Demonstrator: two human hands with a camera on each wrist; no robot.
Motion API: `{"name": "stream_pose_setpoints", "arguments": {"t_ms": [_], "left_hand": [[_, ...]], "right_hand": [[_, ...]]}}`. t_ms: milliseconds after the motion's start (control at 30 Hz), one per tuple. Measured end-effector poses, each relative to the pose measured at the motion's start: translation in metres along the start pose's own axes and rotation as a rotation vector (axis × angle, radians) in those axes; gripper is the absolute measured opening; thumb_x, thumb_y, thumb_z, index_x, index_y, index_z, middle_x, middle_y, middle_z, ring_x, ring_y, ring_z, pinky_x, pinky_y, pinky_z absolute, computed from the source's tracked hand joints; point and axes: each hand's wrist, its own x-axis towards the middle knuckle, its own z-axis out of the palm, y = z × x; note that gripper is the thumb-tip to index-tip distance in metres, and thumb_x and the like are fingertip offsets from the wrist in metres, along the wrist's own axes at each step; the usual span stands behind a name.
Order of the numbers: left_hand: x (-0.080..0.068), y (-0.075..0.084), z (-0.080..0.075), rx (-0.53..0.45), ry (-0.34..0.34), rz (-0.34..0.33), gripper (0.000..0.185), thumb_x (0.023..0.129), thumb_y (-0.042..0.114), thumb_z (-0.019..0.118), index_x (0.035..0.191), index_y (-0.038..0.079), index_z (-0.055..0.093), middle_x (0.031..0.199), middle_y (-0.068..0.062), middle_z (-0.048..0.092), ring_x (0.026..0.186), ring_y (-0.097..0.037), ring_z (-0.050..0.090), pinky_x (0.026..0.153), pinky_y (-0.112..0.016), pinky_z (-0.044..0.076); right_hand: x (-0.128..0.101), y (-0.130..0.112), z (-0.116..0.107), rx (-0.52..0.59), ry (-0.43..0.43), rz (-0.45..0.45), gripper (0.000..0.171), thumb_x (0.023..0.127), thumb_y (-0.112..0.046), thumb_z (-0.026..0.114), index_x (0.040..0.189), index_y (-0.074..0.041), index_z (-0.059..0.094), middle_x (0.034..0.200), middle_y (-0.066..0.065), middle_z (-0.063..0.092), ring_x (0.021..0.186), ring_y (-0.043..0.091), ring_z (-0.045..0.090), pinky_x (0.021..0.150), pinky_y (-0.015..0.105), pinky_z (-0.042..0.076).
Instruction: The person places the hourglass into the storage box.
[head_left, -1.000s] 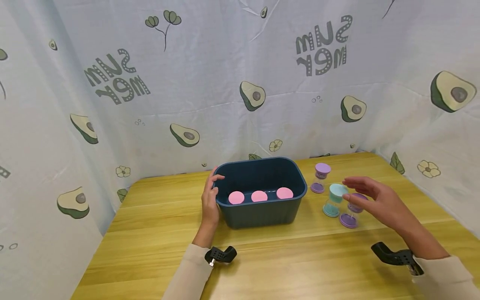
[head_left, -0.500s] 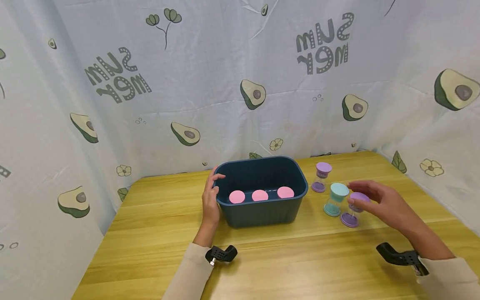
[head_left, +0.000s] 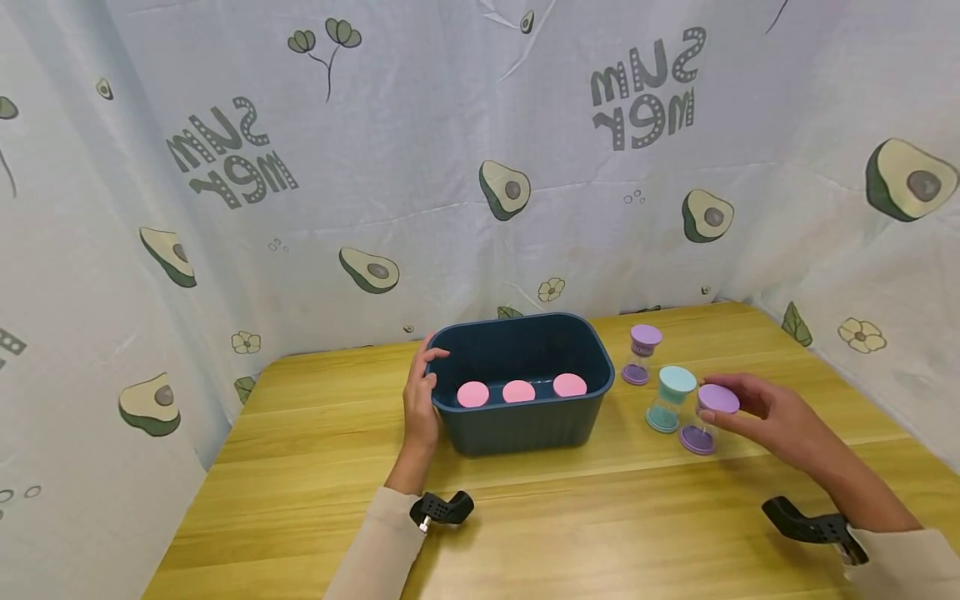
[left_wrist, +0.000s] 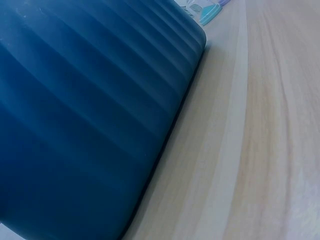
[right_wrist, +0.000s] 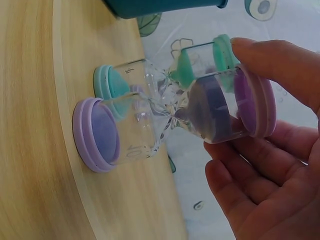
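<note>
A dark blue bin stands mid-table with three pink-topped hourglasses upright inside. My left hand grips the bin's left end, thumb hooked over the rim; the left wrist view shows only the ribbed bin wall. Right of the bin stand a teal hourglass, a far purple hourglass and a near purple hourglass. My right hand pinches the near one's top cap between thumb and fingers. That purple hourglass rests on the table, with the teal hourglass just behind it.
The wooden table is walled on three sides by an avocado-print curtain. Black camera mounts sit at my left wrist and right wrist. Bare wood lies in front of the bin.
My right hand came down and drew back from above the hourglasses, and its fingers closed on the near purple hourglass's top cap. The left hand and the bin stayed put.
</note>
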Motion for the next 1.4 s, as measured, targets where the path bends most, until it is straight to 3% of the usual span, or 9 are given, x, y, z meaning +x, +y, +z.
{"name": "stream_pose_setpoints", "arguments": {"t_ms": [333, 433, 567, 600, 800, 933, 1033, 1200, 1400], "left_hand": [[-0.001, 0.000, -0.004, 0.004, -0.008, 0.009, 0.040, 0.089, 0.003, 0.030, 0.119, -0.011, 0.052, 0.151, -0.024, 0.032, 0.142, -0.039, 0.023, 0.113, -0.060, 0.012], [0.000, -0.008, -0.004, -0.005, -0.004, 0.008, 0.040, 0.090, 0.004, 0.030, 0.119, -0.010, 0.053, 0.152, -0.023, 0.032, 0.143, -0.036, 0.023, 0.114, -0.060, 0.011], [0.002, -0.033, -0.004, -0.013, 0.016, 0.025, 0.040, 0.091, 0.010, 0.031, 0.120, -0.002, 0.055, 0.153, -0.015, 0.034, 0.143, -0.029, 0.024, 0.114, -0.060, 0.010], [0.002, -0.038, -0.004, -0.012, 0.021, 0.030, 0.040, 0.091, 0.012, 0.031, 0.120, 0.001, 0.056, 0.153, -0.012, 0.034, 0.144, -0.027, 0.024, 0.114, -0.060, 0.010], [0.001, -0.045, -0.005, -0.008, 0.021, 0.032, 0.040, 0.091, 0.016, 0.031, 0.119, 0.004, 0.057, 0.154, -0.008, 0.035, 0.143, -0.024, 0.025, 0.114, -0.059, 0.011], [0.000, -0.044, -0.005, -0.009, 0.019, 0.034, 0.040, 0.091, 0.016, 0.031, 0.120, 0.005, 0.057, 0.154, -0.008, 0.034, 0.143, -0.024, 0.025, 0.114, -0.060, 0.011], [0.000, -0.044, -0.006, -0.013, 0.018, 0.033, 0.040, 0.092, 0.016, 0.032, 0.120, 0.005, 0.057, 0.154, -0.008, 0.034, 0.144, -0.024, 0.024, 0.114, -0.060, 0.010], [-0.001, -0.043, -0.007, -0.019, 0.016, 0.035, 0.040, 0.092, 0.016, 0.032, 0.120, 0.004, 0.057, 0.154, -0.009, 0.034, 0.144, -0.024, 0.024, 0.114, -0.060, 0.010], [-0.002, -0.043, -0.008, -0.009, 0.016, 0.030, 0.040, 0.091, 0.018, 0.032, 0.119, 0.005, 0.057, 0.154, -0.009, 0.034, 0.143, -0.023, 0.025, 0.114, -0.059, 0.011]], "right_hand": [[-0.001, -0.001, 0.004, -0.002, -0.006, 0.006, 0.058, 0.090, -0.029, 0.067, 0.134, 0.004, 0.048, 0.128, 0.027, 0.055, 0.096, -0.019, 0.046, 0.073, 0.009, 0.047], [-0.001, -0.001, 0.006, -0.023, -0.014, 0.028, 0.060, 0.090, -0.029, 0.067, 0.134, 0.006, 0.047, 0.128, 0.029, 0.054, 0.105, 0.008, 0.060, 0.073, 0.011, 0.048], [-0.002, -0.003, 0.005, -0.048, -0.020, 0.055, 0.063, 0.090, -0.033, 0.066, 0.135, 0.007, 0.046, 0.129, 0.031, 0.053, 0.115, 0.046, 0.053, 0.072, 0.011, 0.047], [-0.003, -0.003, 0.005, -0.052, -0.016, 0.058, 0.064, 0.090, -0.034, 0.066, 0.134, 0.007, 0.046, 0.129, 0.031, 0.053, 0.115, 0.047, 0.053, 0.072, 0.011, 0.047], [-0.008, -0.005, 0.005, -0.070, 0.005, 0.059, 0.063, 0.088, -0.036, 0.068, 0.132, 0.006, 0.050, 0.125, 0.028, 0.056, 0.102, 0.018, 0.062, 0.070, 0.013, 0.048], [-0.011, -0.008, 0.004, -0.083, 0.011, 0.066, 0.063, 0.089, -0.036, 0.067, 0.132, 0.007, 0.049, 0.125, 0.029, 0.056, 0.105, 0.032, 0.061, 0.069, 0.015, 0.049], [-0.013, -0.011, 0.003, -0.091, 0.021, 0.073, 0.064, 0.089, -0.036, 0.067, 0.132, 0.007, 0.048, 0.124, 0.030, 0.056, 0.103, 0.032, 0.062, 0.067, 0.016, 0.049], [-0.018, -0.018, 0.002, -0.068, 0.041, 0.069, 0.062, 0.089, -0.033, 0.068, 0.132, 0.007, 0.048, 0.120, 0.030, 0.058, 0.086, -0.006, 0.057, 0.065, 0.018, 0.052], [-0.025, -0.033, -0.002, -0.044, 0.062, 0.056, 0.060, 0.089, -0.032, 0.067, 0.132, 0.006, 0.048, 0.120, 0.029, 0.058, 0.083, -0.013, 0.054, 0.064, 0.019, 0.053]]}}
